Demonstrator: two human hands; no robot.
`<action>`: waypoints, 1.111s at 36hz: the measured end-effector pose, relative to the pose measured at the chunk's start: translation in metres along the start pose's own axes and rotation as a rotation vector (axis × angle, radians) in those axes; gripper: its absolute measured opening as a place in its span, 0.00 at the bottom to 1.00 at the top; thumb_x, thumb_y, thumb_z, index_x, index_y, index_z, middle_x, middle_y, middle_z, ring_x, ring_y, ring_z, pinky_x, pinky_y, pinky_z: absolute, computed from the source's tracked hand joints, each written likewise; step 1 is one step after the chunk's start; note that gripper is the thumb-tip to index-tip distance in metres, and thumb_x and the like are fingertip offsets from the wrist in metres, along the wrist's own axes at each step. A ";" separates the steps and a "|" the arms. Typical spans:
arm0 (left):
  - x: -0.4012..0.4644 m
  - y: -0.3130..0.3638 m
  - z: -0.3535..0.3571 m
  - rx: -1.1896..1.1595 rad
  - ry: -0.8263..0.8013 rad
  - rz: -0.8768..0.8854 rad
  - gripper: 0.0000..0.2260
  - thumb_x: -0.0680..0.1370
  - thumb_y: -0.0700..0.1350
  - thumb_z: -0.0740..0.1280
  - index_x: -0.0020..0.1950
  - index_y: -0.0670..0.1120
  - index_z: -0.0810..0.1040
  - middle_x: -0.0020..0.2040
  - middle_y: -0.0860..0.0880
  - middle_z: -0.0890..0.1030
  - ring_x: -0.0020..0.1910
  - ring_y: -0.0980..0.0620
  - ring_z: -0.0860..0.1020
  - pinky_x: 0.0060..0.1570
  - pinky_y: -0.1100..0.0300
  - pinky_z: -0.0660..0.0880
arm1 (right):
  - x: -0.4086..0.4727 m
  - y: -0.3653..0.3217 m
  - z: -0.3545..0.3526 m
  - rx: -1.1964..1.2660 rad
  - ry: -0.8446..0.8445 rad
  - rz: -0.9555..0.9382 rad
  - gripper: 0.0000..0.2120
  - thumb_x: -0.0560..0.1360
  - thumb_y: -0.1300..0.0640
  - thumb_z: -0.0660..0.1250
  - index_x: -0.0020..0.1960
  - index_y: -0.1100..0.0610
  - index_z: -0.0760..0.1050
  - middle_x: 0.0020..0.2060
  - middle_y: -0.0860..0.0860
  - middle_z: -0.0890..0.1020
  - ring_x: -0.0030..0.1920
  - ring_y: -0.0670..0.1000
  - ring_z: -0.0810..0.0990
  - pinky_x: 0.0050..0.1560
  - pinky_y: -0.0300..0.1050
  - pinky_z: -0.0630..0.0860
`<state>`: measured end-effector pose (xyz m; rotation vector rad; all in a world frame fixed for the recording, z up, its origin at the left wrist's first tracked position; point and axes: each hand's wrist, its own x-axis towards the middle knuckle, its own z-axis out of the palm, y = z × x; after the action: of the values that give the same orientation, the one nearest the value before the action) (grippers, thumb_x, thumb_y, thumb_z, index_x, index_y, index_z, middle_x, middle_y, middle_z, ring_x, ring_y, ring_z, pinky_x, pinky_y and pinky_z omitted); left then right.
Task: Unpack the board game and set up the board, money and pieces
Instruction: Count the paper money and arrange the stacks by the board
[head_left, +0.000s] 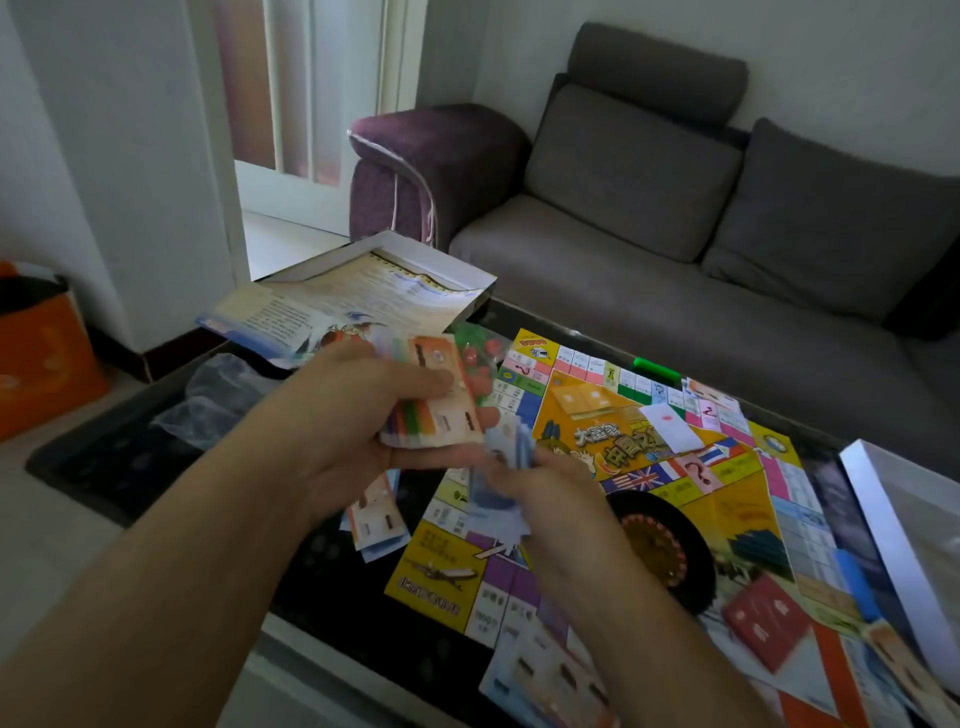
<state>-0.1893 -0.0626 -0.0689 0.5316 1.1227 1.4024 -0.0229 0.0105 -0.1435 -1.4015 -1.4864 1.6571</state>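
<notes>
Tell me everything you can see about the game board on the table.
The board lies unfolded and flat on the dark glass table. It looks like printed card, mostly yellow, with coloured squares round its edge, flags and a Chinese title in the middle. A black roulette wheel, a white card and a red card lie on it. A green marker lies at its far edge. The hands, holding notes, hide part of its left side.

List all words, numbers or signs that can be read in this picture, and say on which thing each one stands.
"大富翁": large title at the centre of the game board.
"?": red question marks on board squares.
Other board squares: print too small to read.
Rule sheet in the box: text blurred.
Paper money in the left hand and right hand: figures blurred.
</notes>
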 end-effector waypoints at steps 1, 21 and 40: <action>-0.002 -0.002 0.004 0.020 -0.026 0.000 0.13 0.82 0.34 0.65 0.66 0.39 0.76 0.53 0.38 0.87 0.50 0.38 0.87 0.43 0.38 0.84 | -0.005 -0.004 -0.014 0.080 0.009 -0.012 0.05 0.77 0.55 0.76 0.52 0.54 0.87 0.52 0.55 0.87 0.55 0.60 0.85 0.60 0.60 0.79; -0.011 -0.098 0.125 0.230 -0.249 -0.032 0.09 0.76 0.43 0.75 0.55 0.44 0.87 0.49 0.40 0.88 0.46 0.39 0.88 0.35 0.48 0.85 | -0.099 0.013 -0.138 0.034 0.186 -0.178 0.08 0.82 0.51 0.69 0.58 0.42 0.84 0.52 0.43 0.87 0.52 0.47 0.87 0.60 0.56 0.82; -0.009 -0.120 0.153 0.211 -0.232 -0.008 0.07 0.73 0.38 0.74 0.50 0.45 0.88 0.49 0.40 0.88 0.44 0.39 0.88 0.34 0.47 0.85 | -0.108 0.026 -0.166 0.057 0.233 -0.227 0.08 0.83 0.50 0.68 0.57 0.39 0.84 0.49 0.49 0.87 0.51 0.55 0.86 0.54 0.63 0.83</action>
<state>0.0018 -0.0439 -0.1029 0.8181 1.0873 1.1874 0.1705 -0.0233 -0.1082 -1.2933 -1.3954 1.3391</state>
